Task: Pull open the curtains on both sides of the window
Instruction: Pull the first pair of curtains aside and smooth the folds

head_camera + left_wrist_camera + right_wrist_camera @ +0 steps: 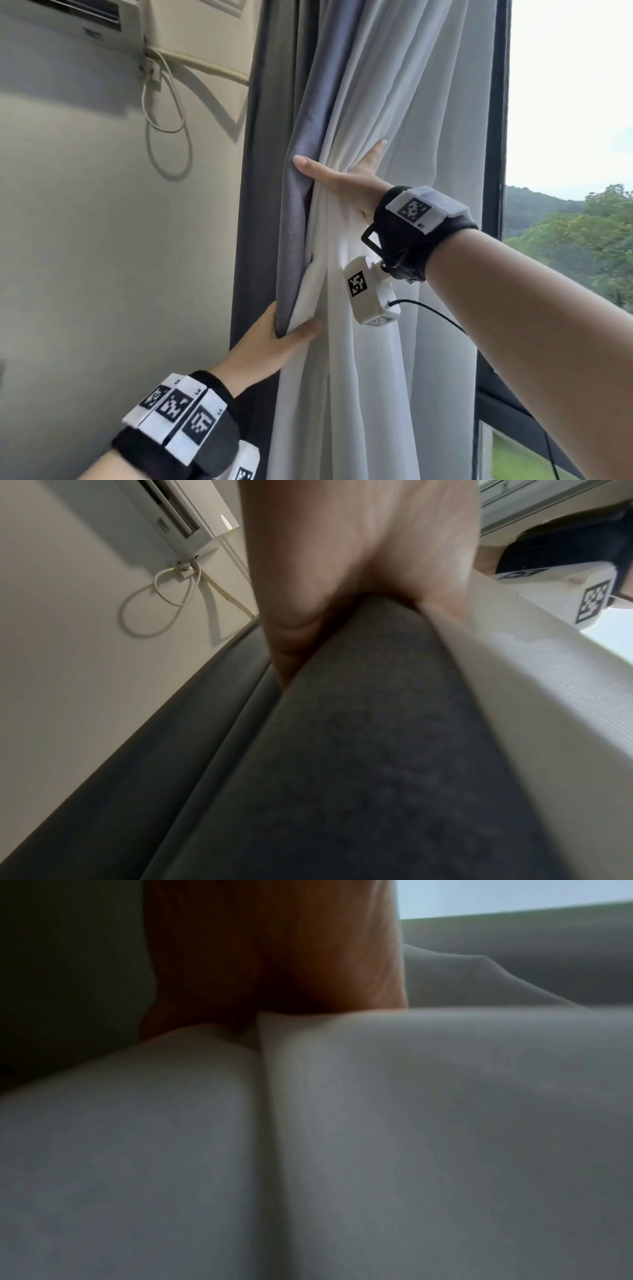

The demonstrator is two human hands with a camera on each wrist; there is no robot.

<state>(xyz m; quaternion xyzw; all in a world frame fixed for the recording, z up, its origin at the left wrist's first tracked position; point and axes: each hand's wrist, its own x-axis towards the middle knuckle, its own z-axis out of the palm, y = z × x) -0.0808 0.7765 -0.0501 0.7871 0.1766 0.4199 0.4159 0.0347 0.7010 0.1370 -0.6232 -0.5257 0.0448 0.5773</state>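
A grey curtain (298,205) and a white sheer curtain (394,102) hang bunched together at the window's left side. My left hand (287,329) grips the grey curtain's edge low down, thumb in front and fingers behind. In the left wrist view the grey curtain (359,723) runs out of my left hand (342,561), with the sheer (531,683) beside it. Higher up, my right hand (342,171) holds the gathered folds in the fork of thumb and forefinger; its other fingers are hidden. The right wrist view shows white sheer (411,1123) pressed under my right hand (291,961).
A wall-mounted air conditioner (68,20) with a looped cable (164,113) is on the beige wall (102,240) to the left. The dark window frame (496,137) stands right of the curtains, with bare glass and green trees (582,246) beyond.
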